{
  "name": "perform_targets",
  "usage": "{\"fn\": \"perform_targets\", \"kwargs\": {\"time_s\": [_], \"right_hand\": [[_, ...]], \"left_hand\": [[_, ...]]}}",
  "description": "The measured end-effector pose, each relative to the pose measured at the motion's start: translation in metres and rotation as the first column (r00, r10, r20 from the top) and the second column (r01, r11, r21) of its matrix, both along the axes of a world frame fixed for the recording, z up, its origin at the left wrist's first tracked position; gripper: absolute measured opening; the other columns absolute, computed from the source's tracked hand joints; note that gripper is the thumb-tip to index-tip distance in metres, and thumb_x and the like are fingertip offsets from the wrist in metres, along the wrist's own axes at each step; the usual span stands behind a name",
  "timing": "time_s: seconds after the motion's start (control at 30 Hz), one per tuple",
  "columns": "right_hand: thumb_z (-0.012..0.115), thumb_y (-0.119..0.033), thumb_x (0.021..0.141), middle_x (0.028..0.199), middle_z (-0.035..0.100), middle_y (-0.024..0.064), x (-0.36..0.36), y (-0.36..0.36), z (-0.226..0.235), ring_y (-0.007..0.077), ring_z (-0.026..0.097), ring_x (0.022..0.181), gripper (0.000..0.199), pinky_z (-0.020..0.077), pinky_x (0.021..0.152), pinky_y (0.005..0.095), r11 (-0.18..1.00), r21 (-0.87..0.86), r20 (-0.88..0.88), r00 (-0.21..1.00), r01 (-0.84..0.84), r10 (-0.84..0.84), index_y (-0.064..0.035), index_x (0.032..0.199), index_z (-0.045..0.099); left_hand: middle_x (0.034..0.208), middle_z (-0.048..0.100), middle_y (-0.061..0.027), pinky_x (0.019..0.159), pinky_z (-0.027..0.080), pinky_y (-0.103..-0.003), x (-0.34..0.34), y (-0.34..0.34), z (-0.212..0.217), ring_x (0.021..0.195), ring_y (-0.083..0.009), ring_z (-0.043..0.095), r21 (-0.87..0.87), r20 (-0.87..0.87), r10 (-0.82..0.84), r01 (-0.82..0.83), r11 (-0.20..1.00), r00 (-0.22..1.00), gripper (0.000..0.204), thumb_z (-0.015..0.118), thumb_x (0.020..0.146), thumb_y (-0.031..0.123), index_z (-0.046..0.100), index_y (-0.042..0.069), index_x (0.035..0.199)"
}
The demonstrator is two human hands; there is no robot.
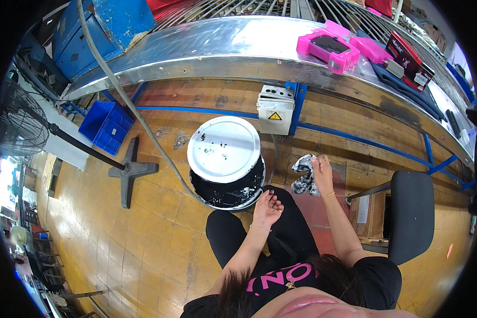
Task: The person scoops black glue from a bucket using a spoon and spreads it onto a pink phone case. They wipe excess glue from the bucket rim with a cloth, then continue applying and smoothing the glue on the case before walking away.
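In front of my knees stands a round bucket with black, wet-looking stuff inside and smears on its rim. A white round lid with black spots lies tilted over its far part. My right hand is raised to the right of the bucket, closed on a crumpled white rag stained black. Close to the bucket's near right rim is my left hand, palm up, its fingers loosely bent and apart. Dark marks show at its fingertips, and nothing shows in its palm.
A metal workbench runs across the far side, bearing pink-cased devices and a dark box. Beneath it hang a grey electrical box and a hose. A fan stand, blue crate and black chair flank me.
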State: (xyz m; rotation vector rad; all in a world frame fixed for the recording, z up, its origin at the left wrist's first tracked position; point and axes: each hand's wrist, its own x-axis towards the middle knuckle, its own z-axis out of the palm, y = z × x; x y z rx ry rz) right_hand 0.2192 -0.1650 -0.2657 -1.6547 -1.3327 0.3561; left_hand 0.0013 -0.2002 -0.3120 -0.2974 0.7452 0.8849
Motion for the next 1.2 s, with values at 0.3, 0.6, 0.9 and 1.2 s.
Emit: {"fn": "perform_targets", "kwargs": {"time_s": [0.3, 0.6, 0.9, 1.2], "right_hand": [[0.050, -0.029, 0.097, 0.090, 0.052, 0.0203, -0.0025, 0.0003, 0.0076, 0.0362, 0.052, 0.084, 0.037, 0.0425, 0.078, 0.0391, 1.000, 0.001, 0.014, 1.000, -0.009, 0.009, 0.0069, 0.090, 0.056], [0.050, -0.032, 0.097, 0.092, 0.052, 0.0214, 0.0013, 0.0042, 0.0025, 0.0377, 0.053, 0.086, 0.040, 0.0429, 0.079, 0.0402, 1.000, -0.007, 0.037, 0.999, -0.022, 0.022, 0.0071, 0.090, 0.057], [0.050, -0.032, 0.097, 0.091, 0.052, 0.0215, 0.0011, 0.0040, 0.0028, 0.0377, 0.053, 0.086, 0.041, 0.0431, 0.079, 0.0402, 1.000, -0.007, 0.018, 0.999, -0.029, 0.029, 0.0073, 0.090, 0.056], [0.050, -0.032, 0.097, 0.091, 0.053, 0.0218, -0.0001, 0.0029, 0.0035, 0.0381, 0.053, 0.085, 0.040, 0.0432, 0.078, 0.0404, 1.000, -0.006, 0.010, 1.000, -0.017, 0.017, 0.0068, 0.089, 0.056]], "left_hand": [[0.082, 0.051, -0.0046, 0.066, 0.040, -0.032, -0.0012, 0.0015, 0.0012, 0.072, -0.0197, 0.048, 0.000, -0.005, 0.002, -0.002, 1.000, 1.000, 0.018, 0.069, 0.082, 0.024, 0.061, 0.009, 0.086], [0.082, 0.050, -0.0023, 0.065, 0.041, -0.032, -0.0003, 0.0024, 0.0008, 0.071, -0.0183, 0.047, 0.001, -0.007, -0.008, 0.009, 1.000, 1.000, 0.019, 0.071, 0.080, 0.025, 0.060, 0.012, 0.087], [0.082, 0.050, -0.0024, 0.065, 0.042, -0.032, -0.0002, 0.0044, -0.0005, 0.072, -0.0186, 0.048, 0.003, 0.002, -0.014, 0.014, 1.000, 1.000, 0.019, 0.071, 0.080, 0.025, 0.060, 0.011, 0.087], [0.080, 0.049, -0.0040, 0.063, 0.039, -0.031, 0.0024, 0.0050, 0.0056, 0.071, -0.0190, 0.047, -0.025, -0.024, 0.009, -0.010, 1.000, 1.000, 0.018, 0.068, 0.081, 0.024, 0.060, 0.009, 0.086]]}}
